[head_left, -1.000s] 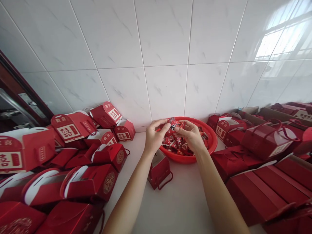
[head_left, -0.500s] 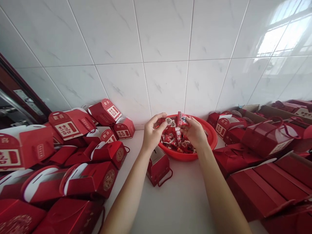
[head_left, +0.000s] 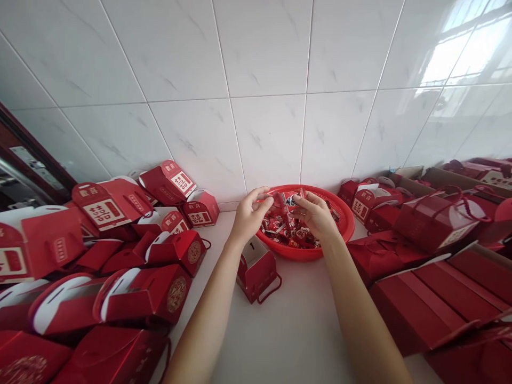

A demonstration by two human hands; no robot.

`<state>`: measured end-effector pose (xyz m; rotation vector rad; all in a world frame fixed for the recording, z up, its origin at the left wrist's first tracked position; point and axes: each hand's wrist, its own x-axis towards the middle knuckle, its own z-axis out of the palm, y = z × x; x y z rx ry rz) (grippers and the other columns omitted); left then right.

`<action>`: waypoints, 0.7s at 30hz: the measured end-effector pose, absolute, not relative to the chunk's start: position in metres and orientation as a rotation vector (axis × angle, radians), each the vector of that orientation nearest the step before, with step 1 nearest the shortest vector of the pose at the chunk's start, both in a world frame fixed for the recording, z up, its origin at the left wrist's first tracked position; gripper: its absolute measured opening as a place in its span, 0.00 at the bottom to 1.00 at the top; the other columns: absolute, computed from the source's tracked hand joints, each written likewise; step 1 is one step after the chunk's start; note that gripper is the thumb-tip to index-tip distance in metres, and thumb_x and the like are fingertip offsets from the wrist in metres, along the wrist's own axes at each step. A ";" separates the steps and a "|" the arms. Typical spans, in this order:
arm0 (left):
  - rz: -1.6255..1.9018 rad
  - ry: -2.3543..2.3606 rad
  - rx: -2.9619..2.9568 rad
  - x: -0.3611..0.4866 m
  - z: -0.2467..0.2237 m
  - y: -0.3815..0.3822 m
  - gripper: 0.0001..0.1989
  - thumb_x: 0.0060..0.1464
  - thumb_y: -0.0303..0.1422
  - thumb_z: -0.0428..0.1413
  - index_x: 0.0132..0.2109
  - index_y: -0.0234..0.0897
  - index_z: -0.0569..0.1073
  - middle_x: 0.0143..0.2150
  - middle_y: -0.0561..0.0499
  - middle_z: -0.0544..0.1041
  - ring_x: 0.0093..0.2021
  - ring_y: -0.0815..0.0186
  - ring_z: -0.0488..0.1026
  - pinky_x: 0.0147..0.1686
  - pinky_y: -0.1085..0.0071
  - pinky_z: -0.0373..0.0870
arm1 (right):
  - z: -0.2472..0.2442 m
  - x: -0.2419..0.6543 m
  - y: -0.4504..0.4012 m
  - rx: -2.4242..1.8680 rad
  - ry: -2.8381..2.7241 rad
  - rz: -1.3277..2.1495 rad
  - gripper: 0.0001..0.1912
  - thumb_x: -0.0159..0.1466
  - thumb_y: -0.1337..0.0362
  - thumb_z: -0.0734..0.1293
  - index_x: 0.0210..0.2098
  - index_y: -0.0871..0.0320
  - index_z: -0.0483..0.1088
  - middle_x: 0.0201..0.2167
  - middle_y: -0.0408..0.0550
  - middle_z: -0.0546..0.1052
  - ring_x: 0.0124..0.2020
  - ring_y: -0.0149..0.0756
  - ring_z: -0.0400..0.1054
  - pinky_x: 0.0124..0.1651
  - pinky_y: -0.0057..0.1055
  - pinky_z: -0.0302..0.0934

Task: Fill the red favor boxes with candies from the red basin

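Note:
Over a red plastic basket point(head_left: 346, 226) of wrapped candies point(head_left: 294, 233), my two hands are close together. My right hand point(head_left: 318, 216) pinches a red-wrapped candy point(head_left: 290, 200) with dark and white print. My left hand point(head_left: 248, 217) has thumb and fingers closed on another red wrapped candy point(head_left: 273, 202), partly hidden by the fingers. Below my left wrist stands a small red gift box point(head_left: 256, 274), its top open and a cord handle hanging at its side.
Red gift boxes point(head_left: 148, 293) with open tops are piled on the left. More boxes point(head_left: 432, 304) and handled cartons point(head_left: 438, 218) crowd the right. A tiled wall point(head_left: 268, 133) rises behind the white counter point(head_left: 292, 330).
My hands have drawn slightly closer together, and the candy in my right hand has tilted and moved lower. The camera view has shifted a little.

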<state>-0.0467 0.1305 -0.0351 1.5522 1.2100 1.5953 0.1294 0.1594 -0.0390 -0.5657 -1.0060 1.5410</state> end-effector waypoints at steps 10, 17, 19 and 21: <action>0.292 1.675 2.161 -0.068 -0.025 0.169 0.16 0.54 0.30 0.52 0.47 0.37 0.80 0.48 0.49 0.82 0.49 0.61 0.77 0.49 0.70 0.70 | -0.045 0.136 0.172 -0.792 -0.649 1.359 0.09 0.44 0.66 0.76 0.23 0.58 0.72 0.24 0.41 0.76 0.27 0.31 0.70 0.23 0.26 0.67; -0.384 1.622 2.199 -0.037 -0.027 0.190 0.12 0.38 0.37 0.66 0.34 0.42 0.82 0.36 0.50 0.83 0.41 0.57 0.77 0.38 0.70 0.69 | -0.047 0.135 0.172 -0.794 -0.658 1.357 0.07 0.44 0.66 0.73 0.22 0.57 0.72 0.22 0.40 0.74 0.27 0.31 0.68 0.27 0.29 0.70; -0.471 1.615 2.228 -0.029 -0.030 0.189 0.15 0.39 0.42 0.66 0.35 0.41 0.82 0.39 0.47 0.83 0.42 0.54 0.77 0.39 0.68 0.70 | -0.047 0.135 0.172 -0.787 -0.664 1.357 0.07 0.44 0.65 0.74 0.22 0.57 0.72 0.22 0.40 0.73 0.27 0.32 0.68 0.27 0.29 0.70; -0.529 1.621 2.257 -0.020 -0.033 0.187 0.18 0.37 0.44 0.67 0.35 0.38 0.81 0.43 0.41 0.82 0.43 0.50 0.78 0.40 0.64 0.72 | -0.047 0.135 0.172 -0.777 -0.672 1.359 0.08 0.44 0.65 0.74 0.22 0.57 0.71 0.23 0.40 0.74 0.28 0.33 0.69 0.26 0.29 0.70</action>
